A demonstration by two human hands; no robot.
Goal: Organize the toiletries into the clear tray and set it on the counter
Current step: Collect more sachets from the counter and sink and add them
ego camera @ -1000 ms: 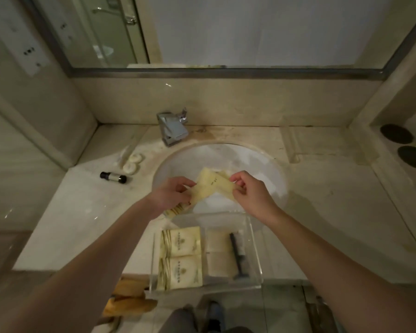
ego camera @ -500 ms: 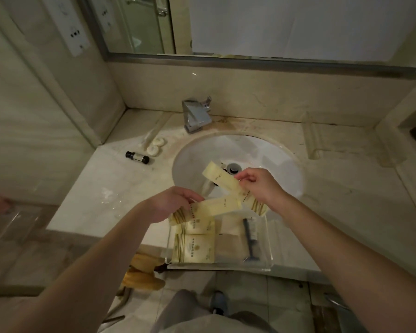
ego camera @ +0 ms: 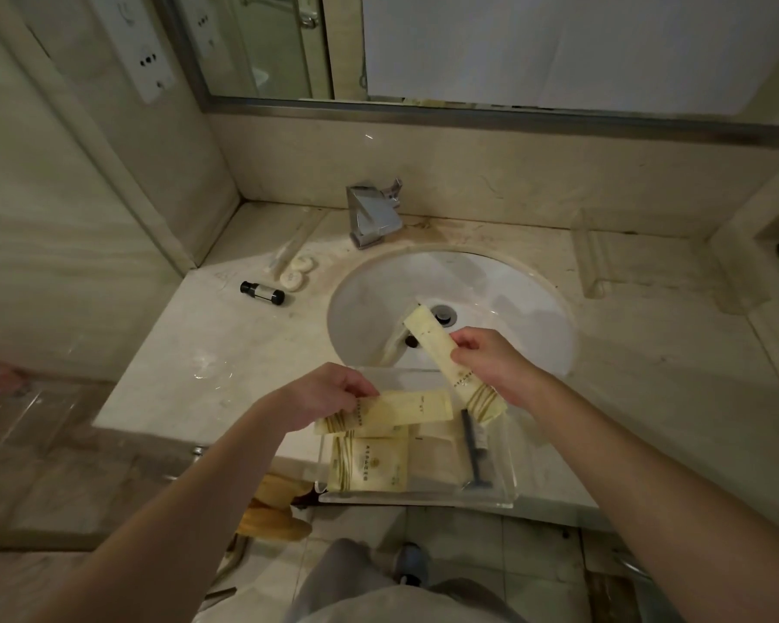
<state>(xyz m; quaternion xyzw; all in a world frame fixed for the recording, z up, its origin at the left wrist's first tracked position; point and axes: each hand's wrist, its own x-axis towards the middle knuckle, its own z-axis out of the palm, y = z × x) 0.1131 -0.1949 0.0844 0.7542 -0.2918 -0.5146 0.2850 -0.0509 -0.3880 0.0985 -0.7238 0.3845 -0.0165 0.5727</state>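
A clear tray sits at the counter's front edge, overhanging it, below the sink. Inside lie cream sachets and a dark razor. My left hand pinches a long cream packet lying across the tray's back left. My right hand holds a second long cream packet tilted over the tray's back right, its upper end above the basin. On the counter to the left lie a small dark-capped bottle and two round white soaps.
The white basin with a chrome tap fills the counter's middle. A clear wrapped stick lies by the soaps. A clear holder sits at the right. The mirror runs along the back wall. Yellow slippers lie on the floor.
The two packets, held together over the basin, have been pulled apart. My left hand has lowered its packet onto the tray; my right holds the other one tilted above the tray.
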